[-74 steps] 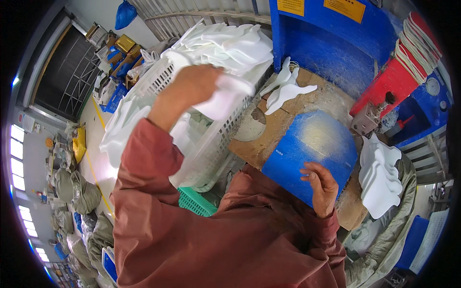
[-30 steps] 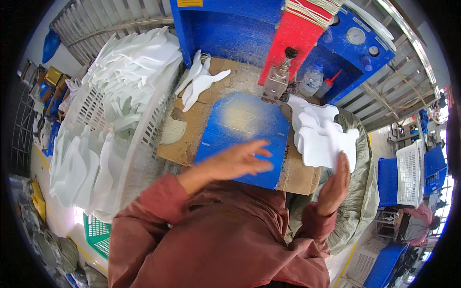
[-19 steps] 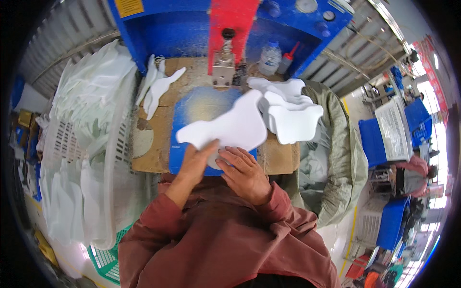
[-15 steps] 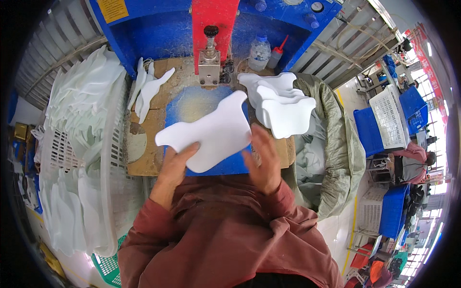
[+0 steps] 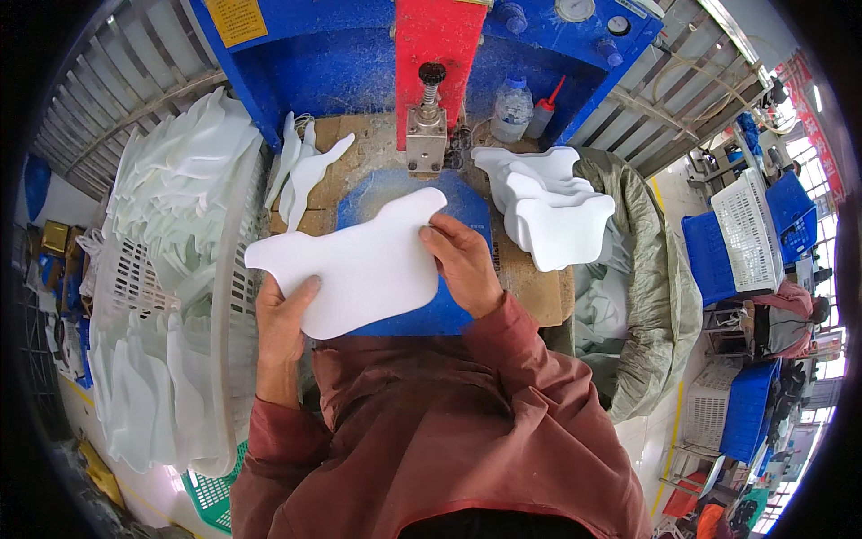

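A white shaped foam sheet [image 5: 364,267] is held up in front of me, slightly tilted, its right end higher. My left hand [image 5: 285,319] is closed on its lower left edge, thumb on top and the fingers hidden beneath. At the right edge my right hand [image 5: 462,260] pinches the sheet between thumb and fingers. Under it lies the blue work plate [image 5: 449,319] of a press, with a red arm [image 5: 440,58] and a metal head [image 5: 426,135] above. To the right, a stack of similar white foam pieces [image 5: 564,229] rests on the cardboard-covered table [image 5: 548,296].
At left stands a white plastic basket [image 5: 224,332] full of white pieces. Narrow white offcuts [image 5: 310,175] lie at the table's back left. A grey-green sack [image 5: 669,296] with white scraps is at right. A plastic bottle [image 5: 513,112] and a red-tipped squeeze bottle [image 5: 542,117] stand behind.
My right hand has moved from beside the sheet, blurred, to grip its right edge. The sheet has shifted left and turned a little flatter. The view has swung slightly left.
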{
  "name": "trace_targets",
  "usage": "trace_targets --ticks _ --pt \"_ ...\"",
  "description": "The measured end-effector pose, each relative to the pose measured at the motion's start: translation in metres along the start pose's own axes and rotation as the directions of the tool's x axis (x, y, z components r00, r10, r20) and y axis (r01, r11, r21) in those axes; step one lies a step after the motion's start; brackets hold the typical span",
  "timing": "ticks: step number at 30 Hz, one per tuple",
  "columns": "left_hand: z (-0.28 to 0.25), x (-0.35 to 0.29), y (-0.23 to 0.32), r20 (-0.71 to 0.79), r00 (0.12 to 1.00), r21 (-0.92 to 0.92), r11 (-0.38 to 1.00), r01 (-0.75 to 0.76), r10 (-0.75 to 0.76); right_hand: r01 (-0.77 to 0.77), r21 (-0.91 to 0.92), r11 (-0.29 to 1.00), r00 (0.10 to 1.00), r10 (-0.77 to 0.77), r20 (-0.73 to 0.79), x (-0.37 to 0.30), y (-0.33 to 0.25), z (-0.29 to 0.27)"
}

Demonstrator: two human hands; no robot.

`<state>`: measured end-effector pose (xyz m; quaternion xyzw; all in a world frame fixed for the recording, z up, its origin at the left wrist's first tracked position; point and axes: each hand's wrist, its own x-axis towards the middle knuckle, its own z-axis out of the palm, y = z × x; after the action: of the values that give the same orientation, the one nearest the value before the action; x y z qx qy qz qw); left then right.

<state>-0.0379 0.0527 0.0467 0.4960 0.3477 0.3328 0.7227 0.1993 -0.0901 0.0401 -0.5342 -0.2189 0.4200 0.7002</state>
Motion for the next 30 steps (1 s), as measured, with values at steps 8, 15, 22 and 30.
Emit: trace_targets --ticks 8,15,22,30 --pt "-0.001 0.014 0.021 0.001 1.0 0.028 0.999 0.027 -0.027 0.063 0.079 0.995 0.998 -0.065 0.019 0.021 0.002 0.009" --pt "0.024 0.03 0.027 0.105 0.993 0.003 0.998 0.058 -0.058 0.145 0.103 0.984 0.989 -0.143 -0.033 0.029 -0.005 -0.012" --pt "0.051 0.051 0.023 0.244 0.968 0.026 0.999 0.046 -0.051 0.213 0.111 0.971 0.967 -0.193 -0.166 0.028 -0.013 -0.039" --pt "0.08 0.074 0.016 0.34 0.934 0.085 0.993 0.084 -0.108 0.262 0.037 0.964 0.928 -0.241 -0.283 0.029 -0.029 -0.068"
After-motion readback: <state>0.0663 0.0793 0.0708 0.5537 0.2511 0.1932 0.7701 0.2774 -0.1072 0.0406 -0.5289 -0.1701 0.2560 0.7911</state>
